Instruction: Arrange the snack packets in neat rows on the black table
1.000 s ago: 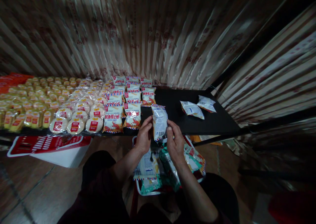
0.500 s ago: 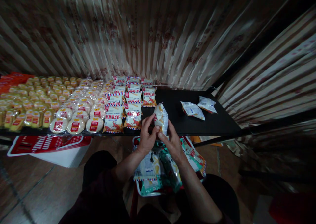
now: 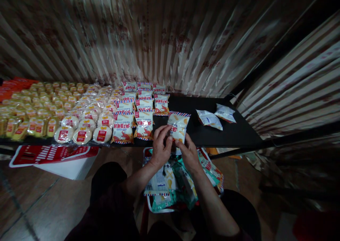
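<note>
Between my two hands is a small white snack bag (image 3: 179, 125) with a striped top edge and red lettering, held above the front edge of a black shelf (image 3: 186, 104). My left hand (image 3: 161, 147) grips its left side, and my right hand (image 3: 188, 152) grips its lower right. Left of them, matching snack bags (image 3: 123, 127) stand in rows, printed fronts toward me. Two more bags (image 3: 209, 119) lie on the shelf to the right, showing their backs. Below my hands sits a basket (image 3: 159, 209) of snack bags, several of them green and white (image 3: 184, 180).
Round wrapped crackers (image 3: 82, 135) and yellow wrapped cakes (image 3: 35, 125) fill the shelf's left part, with orange packs (image 3: 16, 87) at its far end. A red basket (image 3: 53, 154) rests on a white box (image 3: 71, 168) underneath. Striped curtain (image 3: 148, 39) hangs behind.
The bag in my hands has turned from its narrow side so that its printed front shows more. Both hands have shifted slightly to the right with it.
</note>
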A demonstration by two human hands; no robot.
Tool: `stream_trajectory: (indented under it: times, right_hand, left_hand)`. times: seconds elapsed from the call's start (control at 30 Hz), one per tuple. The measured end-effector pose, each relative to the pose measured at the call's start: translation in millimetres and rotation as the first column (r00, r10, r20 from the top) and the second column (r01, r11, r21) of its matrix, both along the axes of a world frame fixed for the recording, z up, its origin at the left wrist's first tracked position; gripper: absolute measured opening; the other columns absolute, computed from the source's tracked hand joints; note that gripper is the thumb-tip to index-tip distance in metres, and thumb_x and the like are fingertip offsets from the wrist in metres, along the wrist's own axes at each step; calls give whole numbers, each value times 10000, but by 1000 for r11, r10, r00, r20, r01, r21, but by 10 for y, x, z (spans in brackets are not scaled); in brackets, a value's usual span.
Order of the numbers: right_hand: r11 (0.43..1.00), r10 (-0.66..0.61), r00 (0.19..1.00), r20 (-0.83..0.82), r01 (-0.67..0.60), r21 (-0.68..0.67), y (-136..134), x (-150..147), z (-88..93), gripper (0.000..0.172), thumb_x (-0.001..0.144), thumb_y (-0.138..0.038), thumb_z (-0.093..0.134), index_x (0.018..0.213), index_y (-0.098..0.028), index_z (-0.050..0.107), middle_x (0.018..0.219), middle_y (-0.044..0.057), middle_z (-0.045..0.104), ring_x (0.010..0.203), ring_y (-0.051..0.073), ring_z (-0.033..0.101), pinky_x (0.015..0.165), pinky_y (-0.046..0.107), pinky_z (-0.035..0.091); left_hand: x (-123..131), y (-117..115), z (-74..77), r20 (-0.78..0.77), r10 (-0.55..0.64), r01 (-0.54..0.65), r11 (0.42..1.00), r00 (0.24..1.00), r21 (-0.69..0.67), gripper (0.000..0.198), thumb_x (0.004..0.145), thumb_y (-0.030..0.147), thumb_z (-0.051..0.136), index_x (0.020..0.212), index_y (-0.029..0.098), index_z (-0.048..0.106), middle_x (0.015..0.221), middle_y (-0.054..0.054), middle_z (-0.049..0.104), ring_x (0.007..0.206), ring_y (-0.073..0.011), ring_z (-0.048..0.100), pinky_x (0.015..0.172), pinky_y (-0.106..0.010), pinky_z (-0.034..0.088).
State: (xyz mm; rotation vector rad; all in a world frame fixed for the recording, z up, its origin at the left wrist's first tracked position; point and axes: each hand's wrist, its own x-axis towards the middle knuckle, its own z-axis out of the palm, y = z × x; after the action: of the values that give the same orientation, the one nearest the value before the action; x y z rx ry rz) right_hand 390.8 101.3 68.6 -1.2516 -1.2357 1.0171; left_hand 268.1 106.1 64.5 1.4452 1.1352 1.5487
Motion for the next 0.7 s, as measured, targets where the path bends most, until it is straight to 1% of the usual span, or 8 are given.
stream_trajectory:
  times: [0.1,0.23,0.3,0.4,0.47,0.53,0.6,0.7]
  right_hand:
    - [998,-8,991,-131,-1,-70,27,-19,2,563,753,-395,651,1277,-236,521,1205,43,637,1091,250,585,977,407,449]
    - [993,-84,978,-192,66,-99,60,-33,-16,594,740,-387,652,1297,-256,493,1255,38,606,1126,245,571,990,414,440]
    - [990,-122,970,-210,103,-96,85,-36,-27,567,738,-386,644,1272,-250,512,1229,42,620,1100,243,587,963,413,460]
    - [983,-176,953,-248,157,-95,146,-41,-34,495,710,-366,658,1178,-229,575,1129,41,663,1015,234,622,897,395,495]
    - [982,-178,935,-307,149,-118,204,-46,-34,468,695,-352,656,1141,-226,590,1057,34,686,944,225,644,850,386,513]
    - [984,-151,924,-351,106,-145,270,-48,-37,447,698,-347,637,1127,-228,596,1010,28,698,890,221,656,810,379,525]
    - [986,-120,931,-345,71,-150,340,-49,-48,415,708,-349,621,1104,-227,609,994,28,703,872,221,659,789,370,529]
    - [990,-97,945,-313,59,-130,441,-49,-78,378,714,-359,610,1067,-225,631,981,23,707,878,223,657,790,365,528]
  left_hand:
    - [11,-8,13,-8,-3,3,1000,1000,-19,370,889,341,491,1239,264,582,1270,-94,512,1190,-233,468,1025,-380,386]
    - [13,-13,44,-6,1,-1,1000,1000,-17,364,881,359,500,1220,276,601,1273,-88,534,1196,-241,463,1043,-395,360]
    - [7,-12,63,-9,0,0,1000,1000,-5,355,867,373,521,1197,284,618,1268,-77,559,1193,-251,467,1058,-411,332]
    - [-1,-1,78,-59,-4,6,1000,998,28,356,865,367,518,1196,282,618,1283,-69,567,1220,-265,450,1079,-431,293]
    - [-1,14,74,-110,-7,13,999,994,50,359,875,342,495,1213,285,602,1326,-62,543,1255,-264,423,1090,-436,275]
    - [2,33,63,-155,-5,15,998,988,67,365,880,311,480,1228,288,589,1369,-51,510,1287,-261,395,1102,-439,261]
    - [6,54,54,-182,-2,16,997,983,74,375,877,283,478,1239,291,578,1399,-41,482,1312,-260,369,1114,-446,247]
    - [12,83,54,-167,-3,14,998,986,66,382,858,270,504,1232,292,581,1403,-34,478,1328,-264,352,1131,-460,222]
